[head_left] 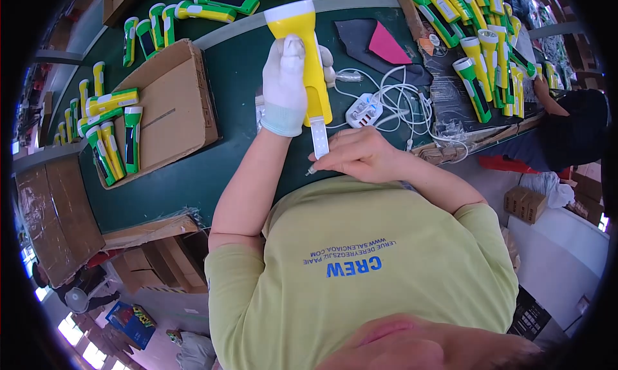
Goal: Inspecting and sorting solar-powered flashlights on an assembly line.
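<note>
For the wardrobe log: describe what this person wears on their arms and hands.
The left hand wears a white knit glove with a pale greenish ribbed cuff at the wrist. The right hand is bare, with no glove. Both forearms are uncovered; short yellow-green shirt sleeves end at the upper arms. No watch, ring or bracelet shows.

Table: long dark green work surface [193, 177] with a grey band.
Floor: pale grey concrete [553, 267].
Light: bright windows [80, 341] at lower left.
</note>
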`<action>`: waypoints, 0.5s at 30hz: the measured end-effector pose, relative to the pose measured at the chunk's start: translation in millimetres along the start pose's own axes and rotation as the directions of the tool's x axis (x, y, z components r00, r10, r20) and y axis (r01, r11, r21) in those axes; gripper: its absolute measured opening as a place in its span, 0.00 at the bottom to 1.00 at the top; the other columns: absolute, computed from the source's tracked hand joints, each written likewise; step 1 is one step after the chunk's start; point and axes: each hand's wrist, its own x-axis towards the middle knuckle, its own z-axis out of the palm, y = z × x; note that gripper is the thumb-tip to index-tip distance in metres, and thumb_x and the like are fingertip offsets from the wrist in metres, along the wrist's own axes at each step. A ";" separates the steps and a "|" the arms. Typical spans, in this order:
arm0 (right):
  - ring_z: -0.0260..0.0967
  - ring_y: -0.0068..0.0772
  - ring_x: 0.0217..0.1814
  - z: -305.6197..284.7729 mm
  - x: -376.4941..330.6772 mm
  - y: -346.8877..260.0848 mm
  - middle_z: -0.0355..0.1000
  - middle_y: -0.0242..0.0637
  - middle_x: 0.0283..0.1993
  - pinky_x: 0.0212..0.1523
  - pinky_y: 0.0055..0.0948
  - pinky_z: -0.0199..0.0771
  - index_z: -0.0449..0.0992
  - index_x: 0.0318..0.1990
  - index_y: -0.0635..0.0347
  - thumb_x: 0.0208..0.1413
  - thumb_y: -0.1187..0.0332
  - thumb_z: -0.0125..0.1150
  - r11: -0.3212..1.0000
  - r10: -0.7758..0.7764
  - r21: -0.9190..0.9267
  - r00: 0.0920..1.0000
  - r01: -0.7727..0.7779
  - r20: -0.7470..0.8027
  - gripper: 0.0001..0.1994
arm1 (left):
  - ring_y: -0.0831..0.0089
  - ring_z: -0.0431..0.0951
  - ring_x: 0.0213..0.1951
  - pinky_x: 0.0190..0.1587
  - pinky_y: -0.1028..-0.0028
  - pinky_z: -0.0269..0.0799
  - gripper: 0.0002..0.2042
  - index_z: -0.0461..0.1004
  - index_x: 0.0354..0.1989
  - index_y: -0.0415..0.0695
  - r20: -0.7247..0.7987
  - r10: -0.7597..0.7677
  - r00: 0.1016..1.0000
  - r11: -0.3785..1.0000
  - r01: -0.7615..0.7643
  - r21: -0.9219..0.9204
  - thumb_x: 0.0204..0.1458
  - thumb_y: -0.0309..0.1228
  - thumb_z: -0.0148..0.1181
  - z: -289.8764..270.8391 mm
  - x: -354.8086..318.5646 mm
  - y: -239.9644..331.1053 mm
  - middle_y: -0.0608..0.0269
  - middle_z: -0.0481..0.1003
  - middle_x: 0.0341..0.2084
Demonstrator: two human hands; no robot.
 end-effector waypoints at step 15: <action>0.70 0.14 0.34 -60.1 34.4 -17.3 0.77 0.32 0.35 0.34 0.15 0.69 0.78 0.39 0.68 0.57 0.76 0.59 0.896 0.412 0.362 0.789 -0.259 -0.456 0.06 | 0.75 0.71 0.29 0.31 0.75 0.69 0.36 0.66 0.55 0.46 0.117 -0.338 0.934 0.913 0.356 -0.202 0.55 0.67 0.38 14.3 -25.3 -5.4 0.66 0.71 0.30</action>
